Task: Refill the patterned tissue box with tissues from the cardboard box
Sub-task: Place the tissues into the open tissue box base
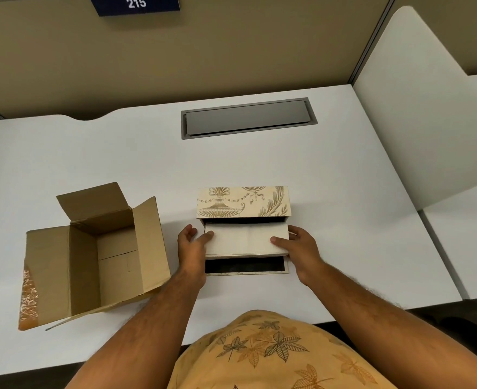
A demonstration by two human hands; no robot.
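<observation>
Right in the centre of the frame, a flat white stack of folded tissues sits held over the open cream tissue box with gold urn-and-leaf pattern, whose patterned lid stands raised at the far side while the dark interior shows as a black strip just below the stack, toward the lower edge of the box. The left hand clasps the stack's left end, thumb lying on top and the other fingers curled loosely at the side; the right hand grips the right end, thumb pressed on the top sheet and fingers wrapped under the edge. Both bare forearms reach in from the bottom of the frame. To the left, near the left hand but apart from it, a brown corrugated cardboard box stands with its flaps splayed open, its inside showing only bare walls and floor from here, with a strip of torn tape along its lower-left flap. Everything rests on the white tabletop. Further up, a grey rectangular cable hatch is set flush into the surface. Beige partition walls rise behind, carrying a dark blue plate reading 215 at the top. At the bottom, an orange shirt with leaf print fills the foreground.
</observation>
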